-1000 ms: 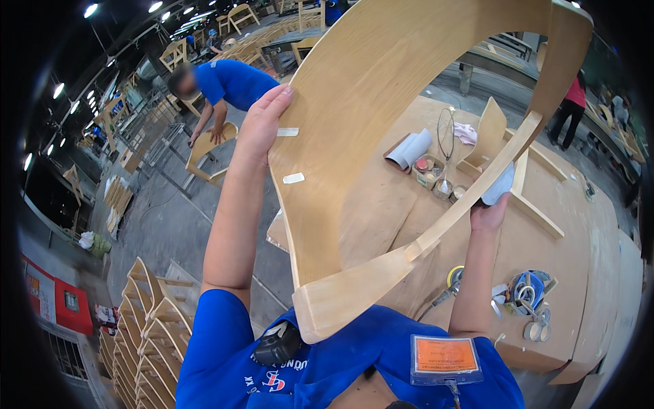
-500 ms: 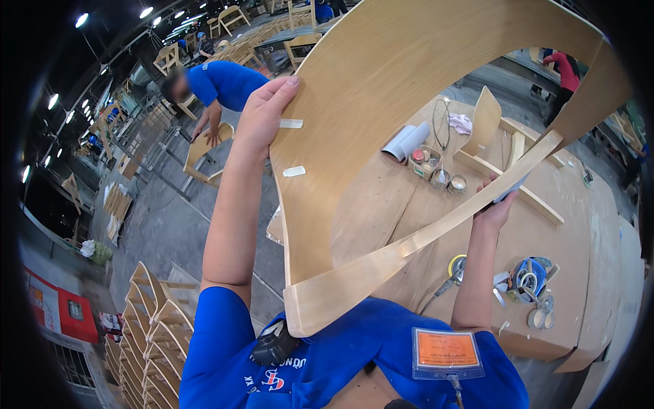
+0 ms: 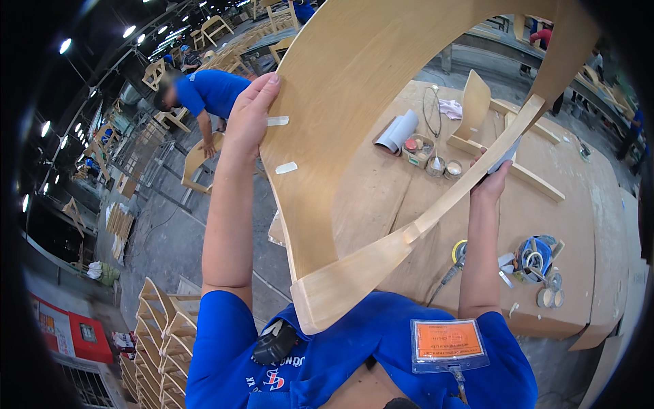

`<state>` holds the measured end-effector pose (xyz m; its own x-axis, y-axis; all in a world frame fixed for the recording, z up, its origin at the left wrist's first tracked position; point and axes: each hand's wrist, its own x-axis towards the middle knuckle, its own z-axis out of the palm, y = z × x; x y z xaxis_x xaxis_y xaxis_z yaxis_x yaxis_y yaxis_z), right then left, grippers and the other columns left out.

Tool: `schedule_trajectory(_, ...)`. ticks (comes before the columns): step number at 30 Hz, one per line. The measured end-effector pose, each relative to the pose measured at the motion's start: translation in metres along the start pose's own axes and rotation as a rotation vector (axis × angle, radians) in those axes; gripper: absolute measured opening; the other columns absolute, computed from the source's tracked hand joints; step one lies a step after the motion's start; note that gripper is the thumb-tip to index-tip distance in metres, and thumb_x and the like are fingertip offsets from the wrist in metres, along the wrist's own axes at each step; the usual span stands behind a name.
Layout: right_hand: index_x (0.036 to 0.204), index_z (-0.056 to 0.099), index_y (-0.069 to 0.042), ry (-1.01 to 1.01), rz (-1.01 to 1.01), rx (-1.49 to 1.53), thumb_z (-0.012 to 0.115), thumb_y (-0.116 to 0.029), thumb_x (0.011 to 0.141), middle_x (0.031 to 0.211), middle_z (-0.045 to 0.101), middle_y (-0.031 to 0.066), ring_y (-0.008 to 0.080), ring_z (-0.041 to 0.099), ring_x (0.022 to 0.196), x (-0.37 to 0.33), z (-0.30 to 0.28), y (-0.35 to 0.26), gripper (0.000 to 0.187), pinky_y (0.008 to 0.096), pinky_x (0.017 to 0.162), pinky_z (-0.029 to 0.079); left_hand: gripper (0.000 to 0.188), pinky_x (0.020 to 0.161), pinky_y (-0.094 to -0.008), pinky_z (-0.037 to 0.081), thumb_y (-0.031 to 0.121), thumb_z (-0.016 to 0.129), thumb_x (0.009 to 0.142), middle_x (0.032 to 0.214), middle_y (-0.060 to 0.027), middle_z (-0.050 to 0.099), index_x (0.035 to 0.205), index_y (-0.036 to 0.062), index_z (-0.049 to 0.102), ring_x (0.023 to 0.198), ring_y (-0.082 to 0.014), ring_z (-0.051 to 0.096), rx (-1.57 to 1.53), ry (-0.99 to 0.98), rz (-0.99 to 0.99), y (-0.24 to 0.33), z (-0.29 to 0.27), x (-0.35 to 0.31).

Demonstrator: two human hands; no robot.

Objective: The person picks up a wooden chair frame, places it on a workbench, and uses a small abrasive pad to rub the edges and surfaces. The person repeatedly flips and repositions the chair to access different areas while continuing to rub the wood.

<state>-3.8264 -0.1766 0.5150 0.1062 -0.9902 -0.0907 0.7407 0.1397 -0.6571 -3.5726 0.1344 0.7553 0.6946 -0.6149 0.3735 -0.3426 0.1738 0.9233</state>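
Observation:
A large curved wooden chair frame (image 3: 340, 129) is raised in front of me, its near corner close to my chest. My left hand (image 3: 249, 112) grips its left edge, thumb on the broad face and fingers hidden behind. Two pale tape strips (image 3: 287, 168) stick to the wood near that hand. On the far side of the slim rail, my right hand (image 3: 492, 180) is closed round a grey sheet (image 3: 506, 155) that looks like sandpaper, pressed against the rail. The rail hides part of these fingers.
Under the frame stands a brown-covered table (image 3: 436, 245). It bears a paper roll (image 3: 397, 131), a box of small tins (image 3: 417, 148), wooden chair parts (image 3: 475, 102), a power tool (image 3: 452, 267) and a blue tape bucket (image 3: 535, 255). Stacked wooden frames (image 3: 160, 341) stand lower left; a co-worker (image 3: 211, 92) bends beyond.
The frame has tilted slightly, its far end shifting left and up in view. My right hand has moved up along the rail with the grey sheet. My left hand keeps its grip.

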Motion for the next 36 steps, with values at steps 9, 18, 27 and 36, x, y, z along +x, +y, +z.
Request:
schedule_trajectory(9, 0.139, 0.052, -0.003, -0.051, -0.004, -0.027, 0.019, -0.057, 0.110, 0.117, 0.068, 0.0164, 0.0244, 0.066, 0.087, 0.005, 0.010, 0.008, 0.070, 0.0381, 0.071, 0.055, 0.039, 0.092, -0.0274, 0.052, 0.030, 0.057, 0.108, 0.120, -0.0068, 0.071, 0.133, 0.0007, 0.063, 0.109, -0.0131, 0.067, -0.092, 0.015, -0.051, -0.005, -0.011, -0.014)
schedule_trajectory(18, 0.142, 0.051, -0.004, -0.126, 0.021, -0.053, 0.018, -0.058, 0.110, 0.121, 0.068, 0.0144, 0.0252, 0.068, 0.095, 0.011, 0.014, 0.015, 0.070, 0.0385, 0.076, 0.057, 0.039, 0.094, -0.0295, 0.052, 0.029, 0.057, 0.107, 0.123, -0.0083, 0.070, 0.134, 0.0003, 0.062, 0.111, -0.0152, 0.067, -0.140, 0.098, -0.128, -0.011, -0.020, -0.022)
schedule_trajectory(27, 0.147, 0.047, -0.005, -0.016, 0.074, 0.191, 0.035, -0.045, 0.111, 0.138, 0.061, 0.0148, 0.0322, 0.064, 0.121, 0.007, -0.016, 0.025, 0.055, 0.0454, 0.099, 0.057, 0.043, 0.097, -0.0386, 0.057, 0.024, 0.048, 0.108, 0.132, -0.0152, 0.066, 0.142, -0.0017, 0.053, 0.116, -0.0236, 0.069, -0.385, -0.008, -0.176, -0.014, -0.027, -0.043)
schedule_trajectory(36, 0.143, 0.051, -0.002, -0.109, 0.232, 0.190, 0.023, -0.054, 0.108, 0.122, 0.067, 0.0193, 0.0341, 0.068, 0.098, -0.022, -0.015, 0.028, 0.069, 0.0457, 0.078, 0.059, 0.040, 0.102, -0.0340, 0.052, 0.021, 0.047, 0.109, 0.134, -0.0128, 0.065, 0.141, -0.0027, 0.053, 0.121, -0.0209, 0.064, -0.485, -0.014, -0.141, -0.019, -0.037, -0.060)
